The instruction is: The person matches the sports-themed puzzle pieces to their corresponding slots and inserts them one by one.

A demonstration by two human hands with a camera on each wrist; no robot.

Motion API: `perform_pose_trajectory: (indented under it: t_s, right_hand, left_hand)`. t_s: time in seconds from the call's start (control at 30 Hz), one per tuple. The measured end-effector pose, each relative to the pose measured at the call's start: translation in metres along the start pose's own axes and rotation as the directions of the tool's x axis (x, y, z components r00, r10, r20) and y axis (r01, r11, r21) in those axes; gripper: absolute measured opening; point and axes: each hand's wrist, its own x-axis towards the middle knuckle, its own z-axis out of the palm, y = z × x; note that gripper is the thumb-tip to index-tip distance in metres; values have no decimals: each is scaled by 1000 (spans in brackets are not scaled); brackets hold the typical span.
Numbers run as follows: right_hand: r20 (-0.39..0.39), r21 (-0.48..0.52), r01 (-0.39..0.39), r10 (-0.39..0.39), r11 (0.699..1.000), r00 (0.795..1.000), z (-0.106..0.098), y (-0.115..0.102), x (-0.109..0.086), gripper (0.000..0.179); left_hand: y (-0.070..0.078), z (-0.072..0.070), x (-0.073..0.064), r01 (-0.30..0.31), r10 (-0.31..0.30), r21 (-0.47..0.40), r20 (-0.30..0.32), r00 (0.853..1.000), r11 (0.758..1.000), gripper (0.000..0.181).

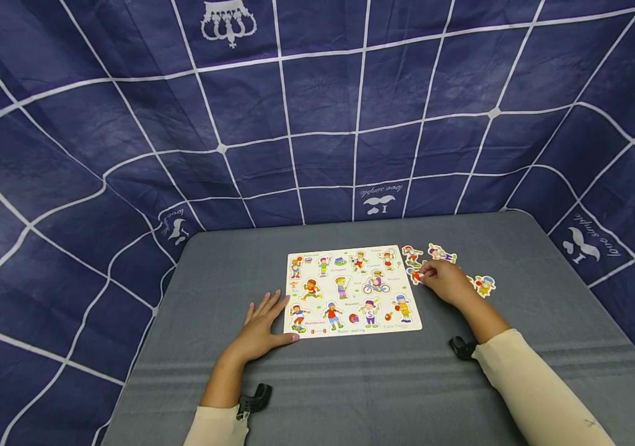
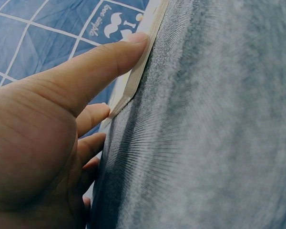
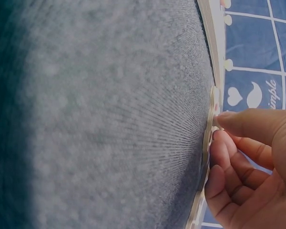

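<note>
A white wooden peg puzzle board with cartoon athlete figures lies flat on the grey table. My left hand rests at its left edge, fingers straight and spread, with the thumb on the lower left corner. In the left wrist view, the thumb lies along the board's edge. Just past the right edge, my right hand pinches a small red figure piece between thumb and fingertips, low over the table; the fingers partly hide it. In the right wrist view, the right thumb presses at the thin piece.
More loose figure pieces lie right of the board: one piece by its upper corner, another piece behind my right hand, and a third piece to its right. A dark blue cloth with white lines hangs around the grey table.
</note>
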Motion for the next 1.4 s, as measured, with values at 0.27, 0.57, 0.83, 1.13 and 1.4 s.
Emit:
perform_pose_trajectory:
  t_s: [0.27,0.57,0.83,1.13,1.4]
  right_hand:
    - [-1,12,0,0,1000,1000,-1,-1,-1,8]
    - [-15,19,-5,5,1000,1000,-6,-6,-3,8]
    - [-24,33,-3,4,999,1000,-9,-12,-6,6]
    - [-56,39,11,-9,999,998,-9,-19,-10,8]
    - [-62,50,8,-5,999,998,-7,-23,-12,6]
  left_hand:
    - [0,1,0,-1,1,1,-3,1000,1000,97]
    - [0,0,0,1,-1,-7,-1,1000,1000,97]
    - [0,1,0,-3,3,-3,-1,1000,1000,97]
    - [-1,1,2,2,-2,7,7,1000,1000,99]
    - [-2,1,2,3,-3,5,10,1000,1000,99]
